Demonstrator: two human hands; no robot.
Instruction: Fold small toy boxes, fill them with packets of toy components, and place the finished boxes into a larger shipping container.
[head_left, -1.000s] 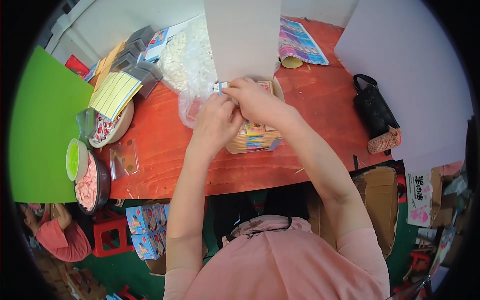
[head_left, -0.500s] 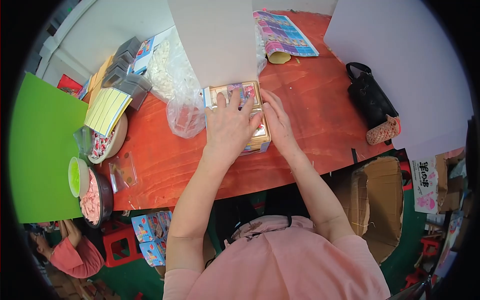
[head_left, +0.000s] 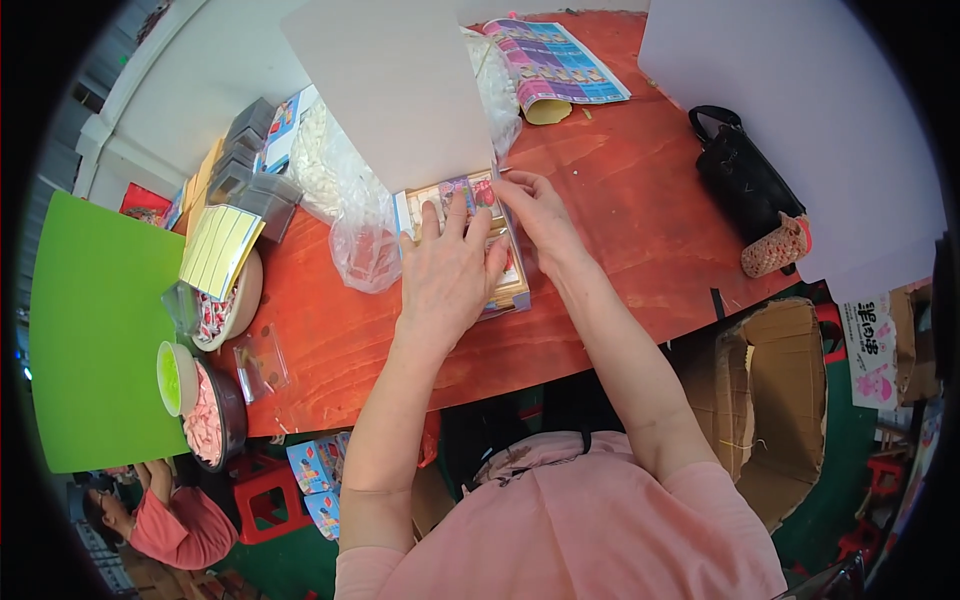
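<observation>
Red-brown wooden table (head_left: 620,210) here, pretty cluttered, with a big white board (head_left: 395,85) leaning up at the 12 o'clock side. The person in pink has both hands on a flat box of colourful packets (head_left: 470,240) sitting mid-table, right at the foot of that board. The left hand (head_left: 445,270) lies flat on top of it, fingers spread, pressing rather than gripping. The right hand (head_left: 530,210) sits at the box's 2 o'clock corner, fingertips pinched narrow on the edge; can't tell if there's anything between them. A clear plastic bag (head_left: 365,245) is just beside the box at 9 o'clock. Further out at 9 there's a bowl of wrapped sweets (head_left: 225,305) with a yellow card on it. A black handbag (head_left: 740,175) sits well apart at 3 o'clock.
</observation>
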